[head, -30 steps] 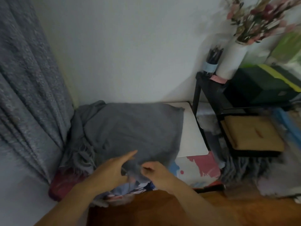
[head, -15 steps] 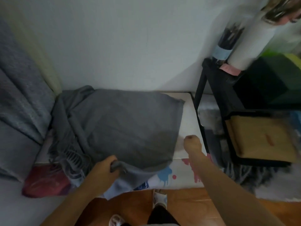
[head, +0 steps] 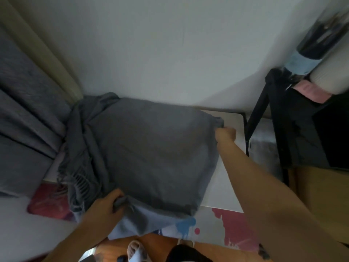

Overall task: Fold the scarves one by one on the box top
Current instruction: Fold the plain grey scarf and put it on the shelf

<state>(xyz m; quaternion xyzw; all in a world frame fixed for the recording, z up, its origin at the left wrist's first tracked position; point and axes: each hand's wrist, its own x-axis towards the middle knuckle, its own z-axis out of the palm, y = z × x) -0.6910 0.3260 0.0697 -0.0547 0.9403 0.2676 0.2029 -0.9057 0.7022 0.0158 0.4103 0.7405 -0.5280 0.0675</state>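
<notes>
On the box top lies a grey scarf, soft, light and limp, likely best taken by its corners. The left hand grips the near edge; the right hand pinches the far corner beside the black shelf.

— What is shown carrying the things?
— A white box top set against the wall, its right side left bare.
— And what is laid on it?
— A grey scarf is spread across most of it, its fringed end bunched at the left and its near edge draped over the front, where splashes of red and blue are seen.
</notes>
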